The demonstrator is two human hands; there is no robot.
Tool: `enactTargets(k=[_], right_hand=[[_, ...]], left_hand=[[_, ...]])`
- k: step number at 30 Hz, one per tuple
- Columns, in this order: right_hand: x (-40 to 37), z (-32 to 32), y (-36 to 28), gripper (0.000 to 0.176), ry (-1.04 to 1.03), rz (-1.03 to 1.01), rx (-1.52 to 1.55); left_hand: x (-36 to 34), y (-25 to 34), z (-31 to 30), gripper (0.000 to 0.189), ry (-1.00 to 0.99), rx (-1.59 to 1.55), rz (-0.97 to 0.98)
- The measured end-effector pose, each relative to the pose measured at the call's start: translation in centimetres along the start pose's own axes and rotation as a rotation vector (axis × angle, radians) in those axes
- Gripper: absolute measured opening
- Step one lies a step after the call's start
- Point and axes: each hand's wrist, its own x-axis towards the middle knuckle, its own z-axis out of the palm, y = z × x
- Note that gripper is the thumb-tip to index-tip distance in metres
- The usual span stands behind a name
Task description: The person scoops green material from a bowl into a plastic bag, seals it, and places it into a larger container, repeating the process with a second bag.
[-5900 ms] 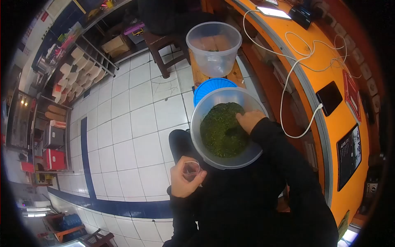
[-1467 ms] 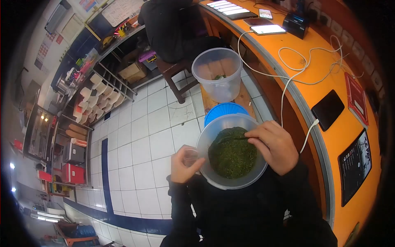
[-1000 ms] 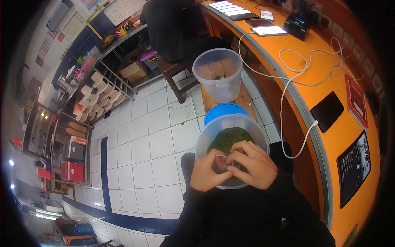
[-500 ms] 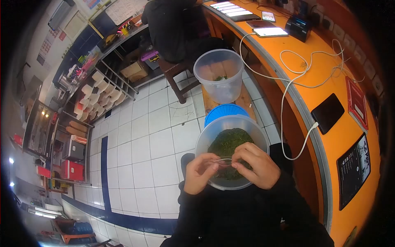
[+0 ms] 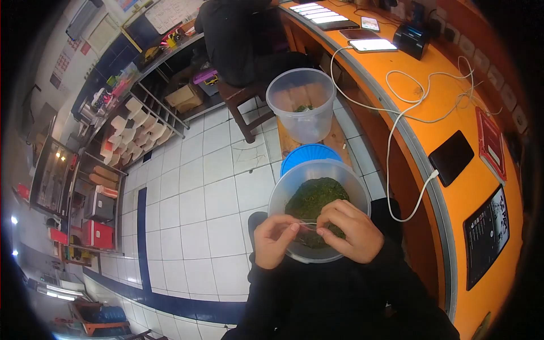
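My left hand (image 5: pixel 275 241) and my right hand (image 5: pixel 351 232) face each other over a translucent plastic bucket (image 5: pixel 275 198). Both are closed, with fingertips pinching a thin pale strand (image 5: pixel 307 222) that spans the gap between them. I cannot make out whether the strand is a stem or something else. Below the hands, the bucket holds a heap of finely leaved dark green herbs (image 5: pixel 317 195). Part of that heap is hidden by my fingers. A blue round lid (image 5: pixel 309 153) lies just beyond the bucket's far rim.
A second translucent bucket (image 5: pixel 300 126) with a little green inside stands on a wooden bench (image 5: pixel 338 133). At right, an orange counter (image 5: pixel 419 136) holds a black phone (image 5: pixel 451 157), white cable (image 5: pixel 390 175) and tablet (image 5: pixel 488 235). Another person (image 5: pixel 226 42) sits ahead.
My hands have shifted very slightly, and the right fingers have come a little closer to the left. The strand between them looks narrower. The buckets and lid stay in place.
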Motion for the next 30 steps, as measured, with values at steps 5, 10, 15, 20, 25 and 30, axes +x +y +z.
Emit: enactTargets(k=[5,10,15,20,25,30], right_hand=[[0.6,0.4,-0.8,0.019,0.056,0.057,0.034],[0.8,1.4,0.3,0.016,0.086,-0.004,-0.053],[0.8,1.6,0.3,0.014,0.084,0.021,-0.037],[0.9,2.0,-0.1,0.013,0.090,0.031,0.005],[0.9,2.2,0.2,0.012,0.090,0.046,0.053],[0.7,2.8,0.5,0.013,0.068,0.105,0.149]], left_hand=[[-0.2,0.6,0.2,0.011,-0.010,0.239,0.025],[0.0,1.8,1.5,0.012,-0.038,0.426,0.108],[-0.1,1.6,1.9,0.012,0.019,0.497,0.182],[-0.2,1.7,1.5,0.011,0.028,0.449,0.167],[-0.7,0.3,-0.6,0.010,0.126,0.364,0.115],[-1.7,0.6,-3.4,0.009,0.209,0.365,0.117]])
